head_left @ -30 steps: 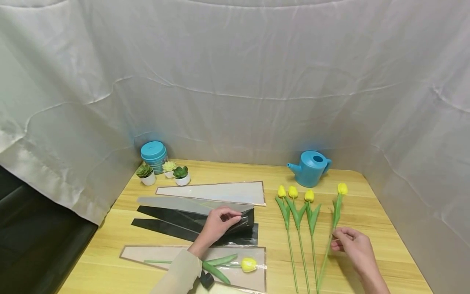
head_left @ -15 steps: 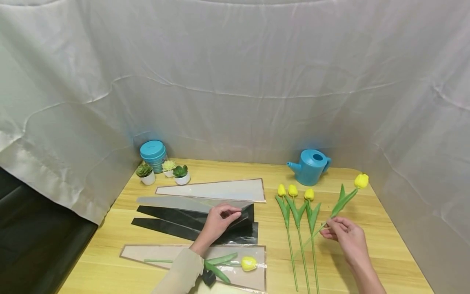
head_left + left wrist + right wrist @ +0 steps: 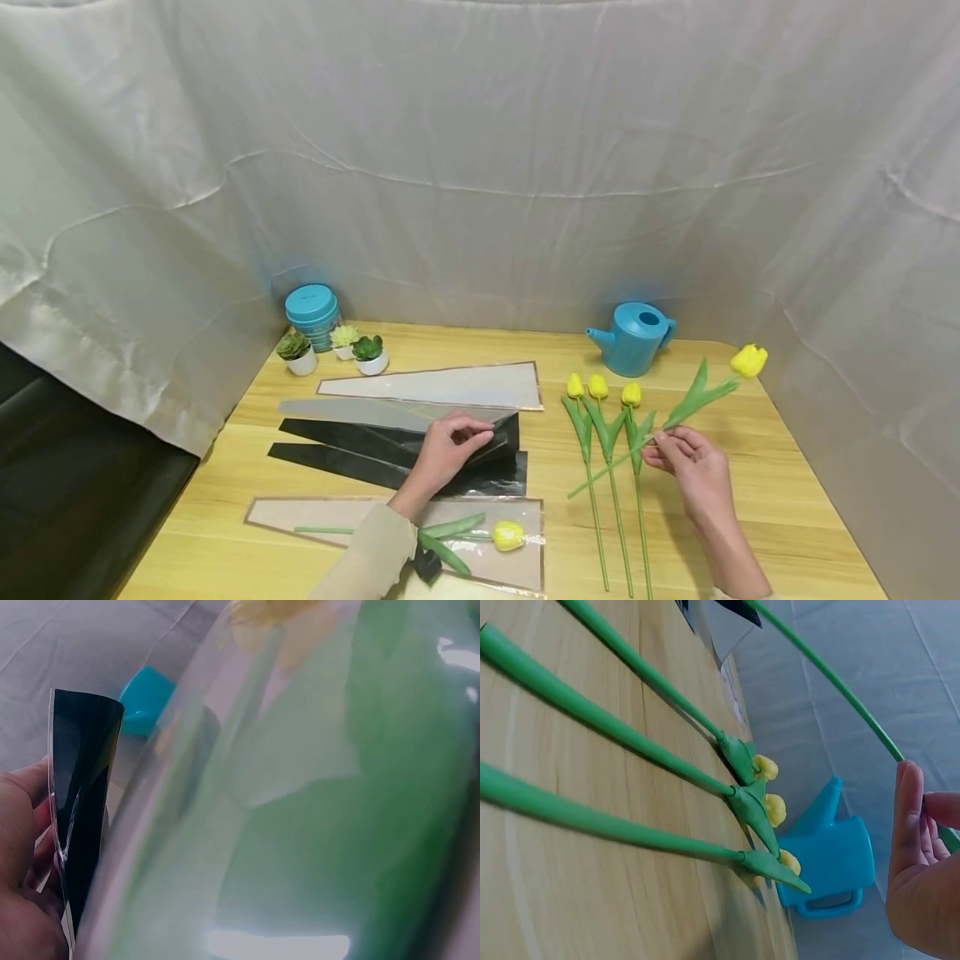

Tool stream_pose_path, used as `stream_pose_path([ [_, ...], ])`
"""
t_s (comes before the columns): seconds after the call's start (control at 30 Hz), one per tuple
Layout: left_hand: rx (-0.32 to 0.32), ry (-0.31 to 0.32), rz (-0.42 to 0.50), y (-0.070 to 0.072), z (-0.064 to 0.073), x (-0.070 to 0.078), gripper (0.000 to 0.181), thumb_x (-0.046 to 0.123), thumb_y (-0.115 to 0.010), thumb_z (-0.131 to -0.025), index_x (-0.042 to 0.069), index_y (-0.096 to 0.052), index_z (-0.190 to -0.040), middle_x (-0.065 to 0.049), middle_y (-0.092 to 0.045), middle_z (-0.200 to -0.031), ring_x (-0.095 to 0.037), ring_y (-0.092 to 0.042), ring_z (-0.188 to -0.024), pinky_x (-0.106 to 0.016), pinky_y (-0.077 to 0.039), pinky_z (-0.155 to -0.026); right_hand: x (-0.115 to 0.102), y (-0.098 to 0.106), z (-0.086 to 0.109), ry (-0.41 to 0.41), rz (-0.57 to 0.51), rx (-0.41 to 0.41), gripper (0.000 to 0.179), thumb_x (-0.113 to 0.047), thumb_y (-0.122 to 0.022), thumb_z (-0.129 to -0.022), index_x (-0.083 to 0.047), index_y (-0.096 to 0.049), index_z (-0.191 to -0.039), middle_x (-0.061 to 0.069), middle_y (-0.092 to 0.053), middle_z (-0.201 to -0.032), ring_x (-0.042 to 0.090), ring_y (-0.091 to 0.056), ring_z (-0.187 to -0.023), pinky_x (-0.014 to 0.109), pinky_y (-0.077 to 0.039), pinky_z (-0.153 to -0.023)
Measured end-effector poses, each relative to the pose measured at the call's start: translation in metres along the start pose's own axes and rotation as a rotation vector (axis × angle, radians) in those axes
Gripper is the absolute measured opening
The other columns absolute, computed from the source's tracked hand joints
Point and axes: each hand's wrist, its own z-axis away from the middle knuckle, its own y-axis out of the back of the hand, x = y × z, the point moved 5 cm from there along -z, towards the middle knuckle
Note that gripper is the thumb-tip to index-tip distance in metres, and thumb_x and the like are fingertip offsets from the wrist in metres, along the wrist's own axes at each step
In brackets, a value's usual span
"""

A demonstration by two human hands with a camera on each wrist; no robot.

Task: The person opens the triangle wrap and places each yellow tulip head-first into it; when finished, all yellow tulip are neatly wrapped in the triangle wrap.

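In the head view my left hand [image 3: 444, 454] pinches the open edge of a black flower sleeve [image 3: 82, 765], lifting its clear front layer. A yellow artificial tulip [image 3: 701, 400] slants from upper right to lower left in my right hand [image 3: 693, 475], its stem [image 3: 832, 679] pinched between thumb and fingers just under the leaves. The stem's tip points toward the sleeve and crosses above three more yellow tulips [image 3: 611, 429] lying side by side. Under my left forearm, another tulip [image 3: 508, 536] lies inside a clear, pink-backed sleeve [image 3: 525, 562], partly hidden by the arm.
Another black sleeve [image 3: 330, 464] lies nearer me, with grey [image 3: 330, 408] and white [image 3: 480, 387] sleeves farther back. A blue watering can [image 3: 633, 342] stands back right. Small potted succulents [image 3: 371, 360] and a blue lidded container [image 3: 312, 315] stand back left. Grey cloth [image 3: 480, 167] surrounds the table.
My right hand has lifted the tulip, moved left and slightly away from me, and tilted it so its bloom leans right and its stem tip swings up-left. The left hand stays put.
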Motion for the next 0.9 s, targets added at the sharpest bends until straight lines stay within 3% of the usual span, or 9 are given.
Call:
stream_pose_path([
  [0.2,0.031,0.011,-0.010,0.001,0.005,0.029,0.010,0.008,-0.080,-0.090,0.008,-0.082,-0.100,-0.002,-0.074,-0.090,-0.004,-0.058,-0.074,-0.018,-0.048,-0.067,-0.001,-0.003,0.000,-0.015,-0.025,0.038,0.030,-0.014,-0.064,-0.104,0.015,-0.058,-0.111,0.002,-0.076,-0.084,0.010,-0.076,-0.076,0.026,-0.062,-0.075],
  [0.63,0.030,-0.040,-0.008,-0.002,0.007,0.035,0.010,0.005,-0.080,-0.089,0.007,-0.082,-0.098,-0.004,-0.073,-0.088,-0.006,-0.057,-0.072,-0.018,-0.047,-0.065,-0.004,-0.027,-0.006,-0.022,-0.121,0.134,0.020,-0.006,-0.060,-0.105,0.013,-0.057,-0.108,0.001,-0.077,-0.080,0.011,-0.077,-0.076,0.024,-0.061,-0.078],
  [0.9,0.025,-0.040,-0.003,-0.006,0.009,0.034,0.010,0.008,-0.080,-0.089,0.007,-0.082,-0.100,-0.003,-0.072,-0.087,-0.005,-0.055,-0.071,-0.019,-0.047,-0.063,-0.001,-0.051,-0.007,-0.026,-0.151,0.123,0.024,-0.005,-0.059,-0.105,0.017,-0.054,-0.114,0.002,-0.078,-0.083,0.011,-0.077,-0.080,0.026,-0.061,-0.081],
])
